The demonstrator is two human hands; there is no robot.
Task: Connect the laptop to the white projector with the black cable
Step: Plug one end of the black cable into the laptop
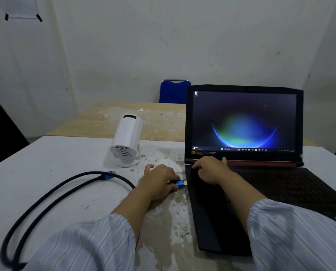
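**Plug held at the laptop's left edge**

The black cable (51, 194) lies in a long doubled loop across the left part of the white bench (45, 153), its sheath dark and matte. It ends in two blue metal-shelled plugs. One plug (108, 174) rests free on the bench, near the base of the white projector (126, 137) and not touching it. The other plug (179, 183) is pinched in the left hand (159, 182), fingers closed around its black collar, the gold tip pointing right and standing just beside the left edge of the laptop (241, 173); whether the tip has entered a port cannot be told.

The right hand (210, 169) lies palm down on the laptop's rear left corner, near the hinge, fingers spread and gripping nothing. Both arms wear pale striped sleeves with gathered cuffs.

The laptop is black with a red strip along the hinge, lid open, screen lit with a blue-green crescent wallpaper and a taskbar. The projector is a white ribbed cylinder on a round stand, tilted so its back end faces the camera, showing a grille of vents and a row of small ports above it. A blue chair (175, 91) stands behind the bench against the wall.
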